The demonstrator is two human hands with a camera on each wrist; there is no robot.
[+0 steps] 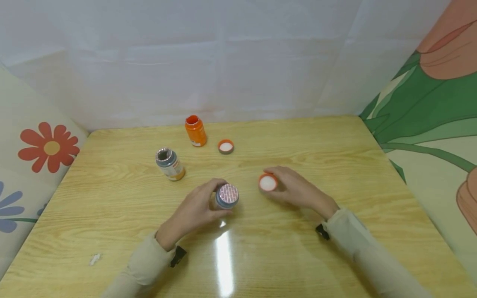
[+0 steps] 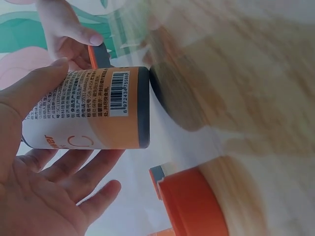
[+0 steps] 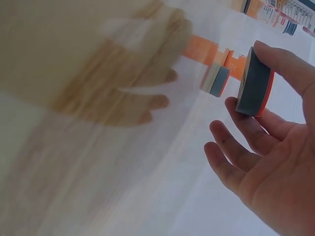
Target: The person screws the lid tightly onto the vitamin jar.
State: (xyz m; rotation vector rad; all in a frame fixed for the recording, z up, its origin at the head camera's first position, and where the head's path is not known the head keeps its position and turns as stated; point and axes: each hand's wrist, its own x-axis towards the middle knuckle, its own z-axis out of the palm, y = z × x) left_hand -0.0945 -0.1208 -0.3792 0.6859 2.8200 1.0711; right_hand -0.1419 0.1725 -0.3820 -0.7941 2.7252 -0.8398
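My left hand [image 1: 197, 203] grips an upright supplement bottle [image 1: 227, 196] near the front middle of the table. Its mouth is covered by a patterned foil seal. In the left wrist view the bottle shows a white and orange label, a barcode and a dark grey base close to the tabletop. To its right, my right hand [image 1: 298, 188] pinches a screw cap [image 1: 268, 182] between thumb and fingers. The cap's white-lined inside faces up, with an orange inner rim. From the right wrist view, its grey outer side [image 3: 253, 86] shows, other fingers spread below.
Behind my left hand stands an uncapped bottle [image 1: 171, 165] with a grey neck and torn seal edge. An orange bottle [image 1: 196, 132], also uncapped, is farther back. Beside it lies another cap [image 1: 225, 146], inside up. A white scrap [image 1: 95, 259] lies at the table's left front.
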